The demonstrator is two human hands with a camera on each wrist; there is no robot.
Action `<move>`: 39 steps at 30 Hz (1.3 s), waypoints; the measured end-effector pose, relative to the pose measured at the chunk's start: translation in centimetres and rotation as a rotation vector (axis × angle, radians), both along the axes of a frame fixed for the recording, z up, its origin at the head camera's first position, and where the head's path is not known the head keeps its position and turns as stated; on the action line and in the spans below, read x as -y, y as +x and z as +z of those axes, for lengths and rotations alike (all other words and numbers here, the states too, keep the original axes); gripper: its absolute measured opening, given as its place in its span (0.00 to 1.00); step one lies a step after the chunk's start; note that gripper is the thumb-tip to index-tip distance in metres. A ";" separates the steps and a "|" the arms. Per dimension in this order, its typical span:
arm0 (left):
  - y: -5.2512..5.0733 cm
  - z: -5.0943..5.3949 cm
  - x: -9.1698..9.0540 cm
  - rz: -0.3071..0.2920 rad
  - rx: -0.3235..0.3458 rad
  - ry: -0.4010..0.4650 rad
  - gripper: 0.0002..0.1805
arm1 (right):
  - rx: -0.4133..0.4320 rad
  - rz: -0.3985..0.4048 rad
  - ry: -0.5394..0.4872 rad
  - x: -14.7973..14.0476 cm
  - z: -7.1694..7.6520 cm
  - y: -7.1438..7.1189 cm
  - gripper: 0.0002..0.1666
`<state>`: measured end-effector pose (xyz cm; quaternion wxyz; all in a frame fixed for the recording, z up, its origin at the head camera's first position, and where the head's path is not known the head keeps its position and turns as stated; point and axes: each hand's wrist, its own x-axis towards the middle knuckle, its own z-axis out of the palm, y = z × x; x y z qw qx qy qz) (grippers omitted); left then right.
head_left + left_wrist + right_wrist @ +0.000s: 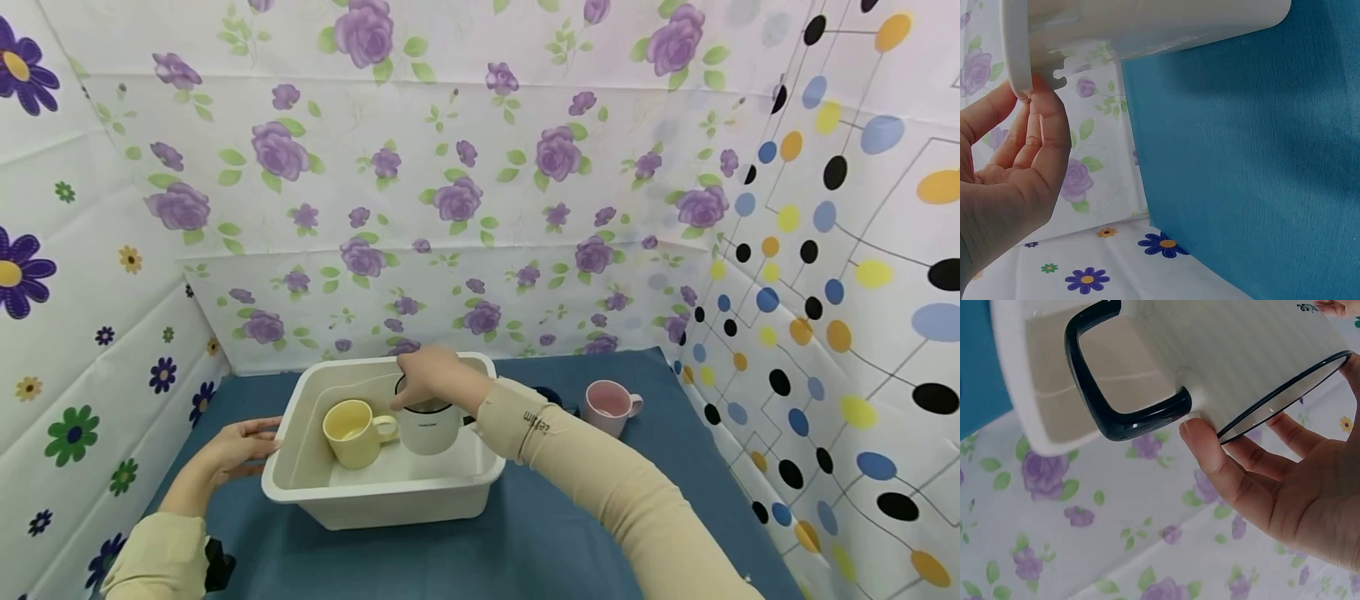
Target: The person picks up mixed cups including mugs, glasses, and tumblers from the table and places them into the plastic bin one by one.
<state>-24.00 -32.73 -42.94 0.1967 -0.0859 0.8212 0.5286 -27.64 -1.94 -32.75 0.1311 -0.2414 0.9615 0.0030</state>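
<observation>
Your left hand (238, 450) is at the left rim of the basin (393, 504) on the table (555, 550); the left mug (352, 440) sits inside, the held mug (429, 433) in your right hand (437, 375) to its right, the rightmost mug (607, 407) beyond the basin's right side, near a half-hidden object (550, 395)

The dark-rimmed white mug (429, 433) is showing a dark handle (1090, 381); the yellow mug (351, 446) and pink mug (602, 421) are looking plain. The tub (397, 508) is looking off-white against the blue worktop (420, 567). Around me, green-leaved purple roses (279, 152) are patterning the white back sheet (337, 183), multicoloured daisies (72, 436) the left sheet (97, 275), linked black, blue, yellow and orange dots (881, 133) the right sheet (825, 250).
</observation>
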 end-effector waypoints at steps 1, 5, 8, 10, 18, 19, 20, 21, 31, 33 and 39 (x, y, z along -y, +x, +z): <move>0.0 0.0 0.0 0.002 -0.001 -0.002 0.36 | 0.003 -0.002 -0.003 0.3 -0.1 0.0 0.30; -0.1 0.1 -0.1 0.003 -0.005 -0.018 0.35 | 0.013 -0.009 -0.005 1.6 -0.9 0.0 0.30; 0.0 0.2 -0.2 0.007 -0.008 -0.028 0.35 | 0.018 -0.022 -0.013 2.5 -1.6 -0.1 0.31; 0.0 0.1 -0.3 0.011 -0.010 -0.033 0.35 | 0.020 -0.030 -0.018 3.1 -2.1 -0.2 0.32; -0.1 -0.1 -0.4 0.012 -0.008 -0.034 0.35 | 0.006 -0.056 -0.028 5.1 -4.2 -0.3 0.31; -0.1 0.0 -0.4 0.012 -0.009 -0.036 0.35 | 0.005 -0.057 -0.029 5.3 -4.5 -0.3 0.31; -0.1 0.0 -0.4 0.016 -0.008 -0.038 0.35 | 0.005 -0.055 -0.029 5.5 -4.7 -0.2 0.30; -0.1 0.0 -0.4 0.021 -0.007 -0.040 0.35 | 0.003 -0.055 -0.030 5.7 -5.0 -0.2 0.29; -0.1 0.1 -0.1 0.021 -0.011 -0.038 0.35 | 0.021 -0.069 -0.043 7.5 -6.7 0.7 0.24; -0.1 0.1 -0.1 0.020 -0.008 -0.037 0.35 | 0.039 -0.097 -0.048 7.8 -7.0 0.8 0.27; -0.3 -0.1 -0.2 0.015 0.004 -0.032 0.35 | 0.044 -0.130 -0.037 8.5 -7.9 1.2 0.35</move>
